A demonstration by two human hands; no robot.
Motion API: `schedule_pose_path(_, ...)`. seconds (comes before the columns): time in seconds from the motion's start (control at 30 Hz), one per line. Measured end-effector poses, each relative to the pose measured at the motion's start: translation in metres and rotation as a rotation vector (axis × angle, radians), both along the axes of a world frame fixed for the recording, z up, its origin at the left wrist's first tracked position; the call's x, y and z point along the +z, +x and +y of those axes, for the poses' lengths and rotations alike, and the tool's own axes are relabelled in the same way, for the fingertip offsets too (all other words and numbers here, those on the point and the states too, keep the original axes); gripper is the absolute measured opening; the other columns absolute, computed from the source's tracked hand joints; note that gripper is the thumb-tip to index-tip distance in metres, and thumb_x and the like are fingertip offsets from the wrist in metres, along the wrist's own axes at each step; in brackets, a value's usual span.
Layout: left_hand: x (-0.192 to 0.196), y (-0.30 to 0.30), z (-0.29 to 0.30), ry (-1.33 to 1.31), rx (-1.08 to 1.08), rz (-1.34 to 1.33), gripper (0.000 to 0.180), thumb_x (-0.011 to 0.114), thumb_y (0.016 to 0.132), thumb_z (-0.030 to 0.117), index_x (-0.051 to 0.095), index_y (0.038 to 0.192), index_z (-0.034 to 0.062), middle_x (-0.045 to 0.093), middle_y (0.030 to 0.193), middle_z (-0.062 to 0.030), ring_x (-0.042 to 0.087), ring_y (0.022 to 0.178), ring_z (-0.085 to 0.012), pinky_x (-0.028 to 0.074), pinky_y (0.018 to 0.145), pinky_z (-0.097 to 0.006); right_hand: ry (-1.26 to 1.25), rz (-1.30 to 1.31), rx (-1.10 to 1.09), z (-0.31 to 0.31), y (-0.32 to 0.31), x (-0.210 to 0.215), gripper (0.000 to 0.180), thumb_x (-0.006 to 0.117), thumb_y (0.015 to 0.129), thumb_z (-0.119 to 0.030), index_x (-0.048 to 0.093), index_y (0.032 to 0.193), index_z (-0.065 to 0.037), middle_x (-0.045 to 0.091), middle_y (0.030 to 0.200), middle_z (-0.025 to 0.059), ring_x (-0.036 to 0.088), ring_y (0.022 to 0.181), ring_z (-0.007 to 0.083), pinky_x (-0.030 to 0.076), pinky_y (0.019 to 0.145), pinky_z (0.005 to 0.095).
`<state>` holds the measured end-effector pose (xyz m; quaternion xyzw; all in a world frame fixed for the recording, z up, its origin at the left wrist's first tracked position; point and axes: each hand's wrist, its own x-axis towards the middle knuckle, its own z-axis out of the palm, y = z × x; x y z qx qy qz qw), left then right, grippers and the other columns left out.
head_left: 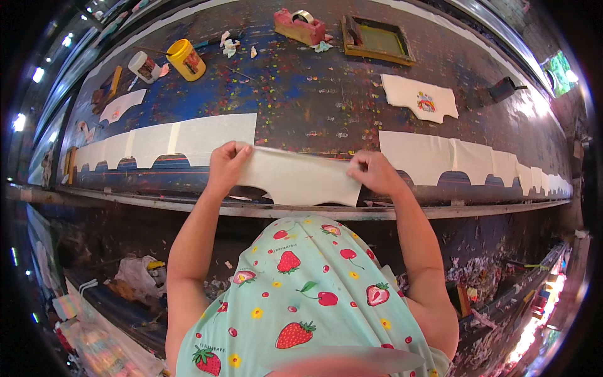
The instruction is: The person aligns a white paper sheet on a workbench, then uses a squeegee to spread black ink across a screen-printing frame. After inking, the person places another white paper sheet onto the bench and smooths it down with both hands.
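Note:
Between my two hands a cream cut fabric piece [301, 176] with a curved lower edge is stretched out, low over the near edge of the table. My left hand [227, 164] pinches its upper left corner. At its upper right corner, the fingers of my right hand [375, 171] are closed on the cloth. A row of similar cream pieces [207, 135] lies flat to the left. Another row [421, 152] runs off to the right, its pieces overlapping toward the far end.
On the dark, paint-spotted table [295, 100] stand a yellow tub [187, 61], a white jar [144, 67], a red tape dispenser [300, 28] and a wooden-framed screen [378, 41]. Printed cloth pieces [422, 99] [123, 105] lie farther back. A dark block-like object [504, 90] sits at right.

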<state>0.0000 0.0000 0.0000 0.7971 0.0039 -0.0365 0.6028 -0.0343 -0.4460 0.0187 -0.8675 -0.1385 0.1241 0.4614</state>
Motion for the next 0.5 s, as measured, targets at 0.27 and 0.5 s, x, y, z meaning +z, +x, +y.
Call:
schedule_pose_path(0.27, -0.057, 0.086, -0.012, 0.506, 0.219, -0.495, 0.023, 0.089, 0.093, 0.023, 0.080, 0.096, 0.0025, 0.079, 0.098, -0.0156, 0.071, 0.098, -0.0357, 0.056, 0.091, -0.048, 0.090, -0.012, -0.481, 0.007, 0.082, -0.046, 0.020, 0.081, 0.103, -0.016, 0.077, 0.101, 0.003, 0.071, 0.080, 0.0016, 0.063, 0.065, 0.0072, 0.055, 0.057, 0.0287)
schedule_pose_path(0.5, -0.067, 0.096, -0.017, 0.572, 0.243, -0.522, 0.016, 0.086, 0.095, 0.022, 0.080, 0.096, 0.0076, 0.077, 0.103, -0.0101, 0.068, 0.111, -0.0360, 0.051, 0.100, -0.053, 0.122, 0.015, -0.571, 0.006, 0.085, -0.049, 0.023, 0.080, 0.103, -0.016, 0.078, 0.102, 0.007, 0.078, 0.083, 0.0096, 0.072, 0.063, 0.0137, 0.058, 0.058, 0.0328)
